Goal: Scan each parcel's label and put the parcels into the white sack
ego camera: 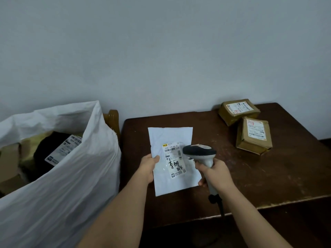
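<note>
- The desk (268, 176) is dark brown wood, its top scuffed and scratched, with pale wear along the near edge; it stands against a plain pale grey wall (161, 51) that fills the upper half of the view.
- A flat white mailer (172, 140) lies near the desk's left edge, label (174, 159) facing up, with barcodes and black handwriting on it.
- The left hand (148, 167) pinches the mailer's left edge, thumb on top, fingers hidden beneath.
- The right hand (213, 174) is curled round the grip of a barcode scanner (199, 152); the scanner's dark head hangs over the right side of the label; its cable drops past the desk's near edge.
- Two brown taped boxes (239, 111) (253, 135) sit at the desk's far right corner, one touching the other, each labelled on top.
- The white sack (68, 176) stands open just left of the desk; inside it a black parcel (48, 151) with a label and some cardboard boxes (9, 158) show.
- A piece of wooden furniture (112, 120) shows between the sack and the desk, against the wall.
</note>
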